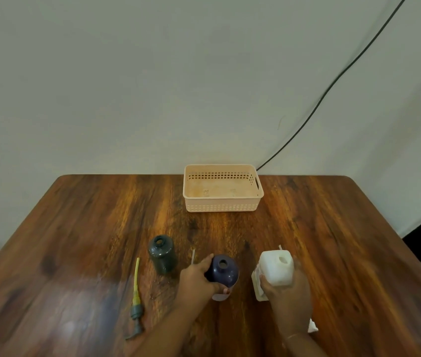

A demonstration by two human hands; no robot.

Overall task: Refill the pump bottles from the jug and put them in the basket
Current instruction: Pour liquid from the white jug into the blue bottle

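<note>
A dark purple bottle [223, 270] stands uncapped near the table's front, and my left hand [198, 278] grips its left side. Beside it on the right, my right hand [286, 289] wraps around a white jug [277, 267] whose mouth is uncovered. A dark green bottle [161, 253], also without its pump, stands upright to the left. Its pump head [136, 300] with a yellowish tube lies flat on the table further left. A thin white tube [193, 256] shows just behind my left hand. The peach basket [222, 207] sits at the table's far edge with nothing in it.
The wooden table [333, 240] meets a pale wall at the back. A black cable [333, 83] runs down the wall behind the basket. Something white [313, 326] lies partly hidden under my right forearm.
</note>
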